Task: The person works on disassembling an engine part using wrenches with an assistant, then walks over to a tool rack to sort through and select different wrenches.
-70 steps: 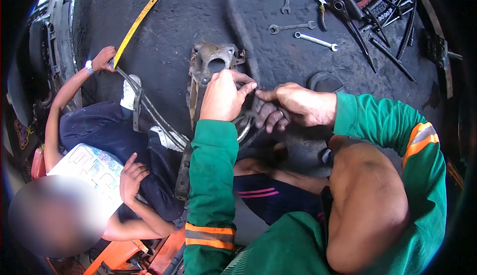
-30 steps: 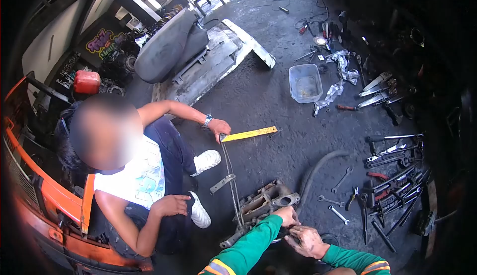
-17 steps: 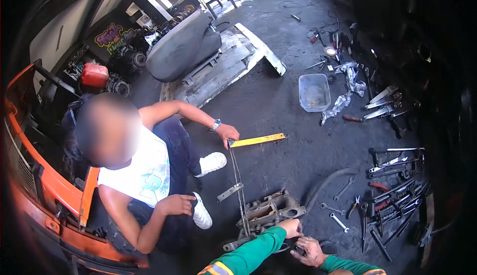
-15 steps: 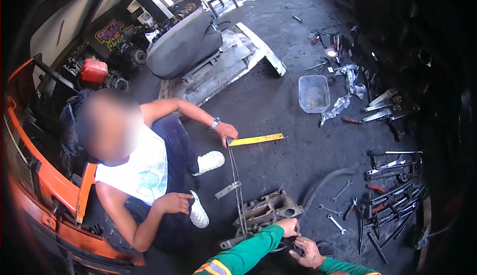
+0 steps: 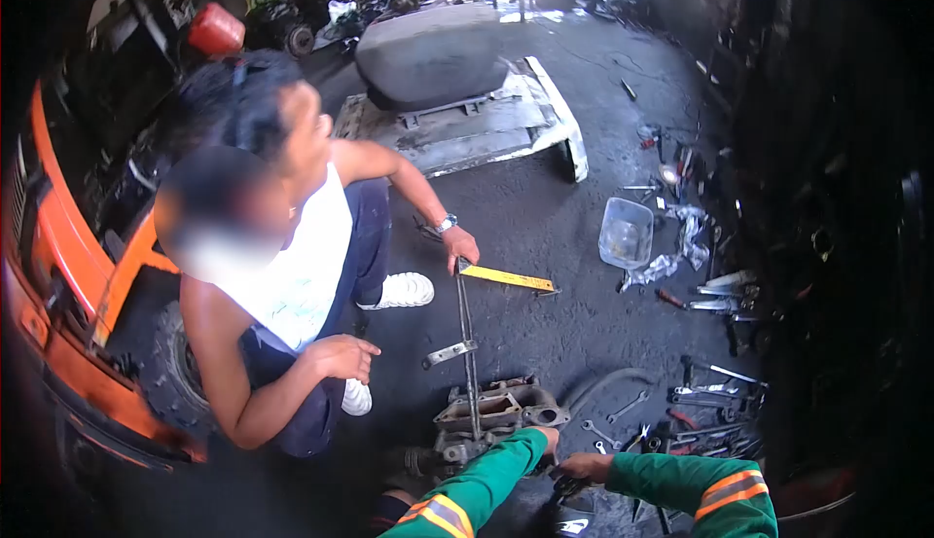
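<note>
My left hand (image 5: 551,439) is beside the greasy cast metal engine part (image 5: 506,407) on the floor. Its fingers are mostly hidden past the green sleeve. Close by, my right hand (image 5: 586,467) curls round something small and dark that I cannot make out. A co-worker's hand (image 5: 460,244) grips the top of a long thin metal bar (image 5: 468,368), whose lower end reaches the cast part. A flat yellow strip (image 5: 511,277) extends rightward from that grip. Partway down the bar is a short metal crosspiece (image 5: 449,354).
Spanners (image 5: 628,410) and other hand tools (image 5: 715,397) lie to the right, near a curved hose (image 5: 608,382). Beyond are a clear plastic tub (image 5: 626,232) and a seat (image 5: 433,56) on a metal base. The co-worker (image 5: 292,275) crouches left, before an orange vehicle (image 5: 73,246).
My view has tilted up and shifted, bringing a person in blue into sight at the back. My right hand has turned, so its back and sleeve show more. The co-worker's head has turned away.
</note>
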Motion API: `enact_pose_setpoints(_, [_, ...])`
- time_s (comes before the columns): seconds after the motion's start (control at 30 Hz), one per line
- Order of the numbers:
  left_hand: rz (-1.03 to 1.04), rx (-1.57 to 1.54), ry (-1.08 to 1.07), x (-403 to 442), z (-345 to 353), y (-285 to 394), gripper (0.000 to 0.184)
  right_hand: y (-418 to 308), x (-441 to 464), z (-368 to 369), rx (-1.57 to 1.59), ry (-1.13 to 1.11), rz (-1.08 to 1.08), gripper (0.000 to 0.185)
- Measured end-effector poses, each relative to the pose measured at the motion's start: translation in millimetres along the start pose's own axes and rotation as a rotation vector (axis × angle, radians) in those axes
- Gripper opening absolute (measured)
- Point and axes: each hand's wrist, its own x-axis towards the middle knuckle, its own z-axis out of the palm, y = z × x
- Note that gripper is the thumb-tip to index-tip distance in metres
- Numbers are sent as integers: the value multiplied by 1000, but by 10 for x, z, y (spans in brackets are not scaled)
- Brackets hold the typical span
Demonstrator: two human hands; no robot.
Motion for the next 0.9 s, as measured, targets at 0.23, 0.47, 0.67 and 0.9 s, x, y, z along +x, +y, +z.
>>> enact_pose_setpoints(0.23, [-27, -67, 133, 815, 564, -294, 40, -248, -203, 365, -355, -43, -389, 30])
enact_pose_setpoints(0.47, [36, -79, 129, -43, 56, 37, 35, -74, 156, 84, -1266, 42, -622, 22])
enact_pose_setpoints(0.67, [49, -124, 181, 115, 119, -7, 32, -169, 621, 91, -94, 392, 87, 25])
enact_pose_setpoints(0.9, [60, -160, 230, 124, 157, 8, 29, 147, 637, 347, -352, 678, -15, 23])
